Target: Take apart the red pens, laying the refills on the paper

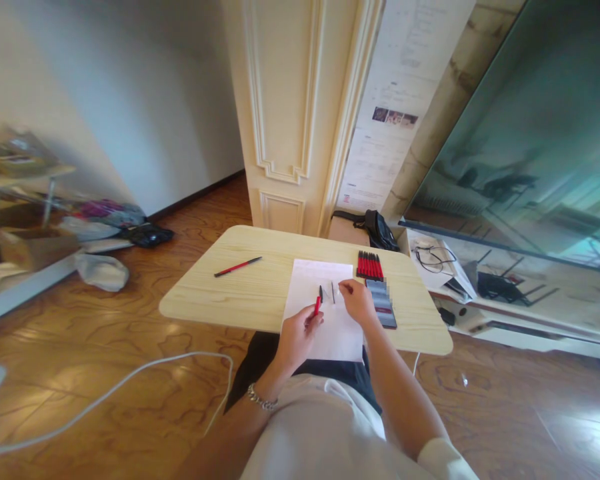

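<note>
Pinching the red pen part [317,306] over the white paper [330,343], the left hand [300,331] has its grip closed around a barrel probably light, stiff and slick, best taken mid-length; the right hand [357,301] has its fingers drawn together, its hold unclear. Room runs left toward the lone pen [238,267]; the row of pens [370,265] limits the right, and the paper overhangs the tabletop's [200,300] near edge.
</note>
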`<state>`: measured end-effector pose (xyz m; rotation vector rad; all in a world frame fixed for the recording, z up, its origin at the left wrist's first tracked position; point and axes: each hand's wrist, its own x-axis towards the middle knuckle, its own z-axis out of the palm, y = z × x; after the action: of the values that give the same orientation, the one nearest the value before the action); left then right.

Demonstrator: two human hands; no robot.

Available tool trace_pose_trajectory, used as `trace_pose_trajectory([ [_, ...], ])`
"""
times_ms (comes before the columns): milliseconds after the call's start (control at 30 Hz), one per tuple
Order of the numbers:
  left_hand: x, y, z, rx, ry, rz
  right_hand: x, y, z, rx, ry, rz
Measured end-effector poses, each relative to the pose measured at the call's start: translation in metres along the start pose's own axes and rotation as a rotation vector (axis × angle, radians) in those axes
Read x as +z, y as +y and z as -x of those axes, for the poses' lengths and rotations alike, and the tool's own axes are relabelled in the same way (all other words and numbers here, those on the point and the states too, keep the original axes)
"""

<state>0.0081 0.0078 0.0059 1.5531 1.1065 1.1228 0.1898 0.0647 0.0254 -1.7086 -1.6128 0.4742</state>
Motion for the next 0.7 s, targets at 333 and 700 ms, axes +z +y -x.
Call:
trace_pose_trajectory([
  [333,-0.003,0.002,0.000,0.004,-0.005,-0.014,0.019,0.024,-0.025,0.074,-0.129,0.337],
  [700,-0.004,-0.003,-0.003,0.011,-0.009,-0.021,0.012,0.014,-0.023,0.051,-0.055,0.253],
])
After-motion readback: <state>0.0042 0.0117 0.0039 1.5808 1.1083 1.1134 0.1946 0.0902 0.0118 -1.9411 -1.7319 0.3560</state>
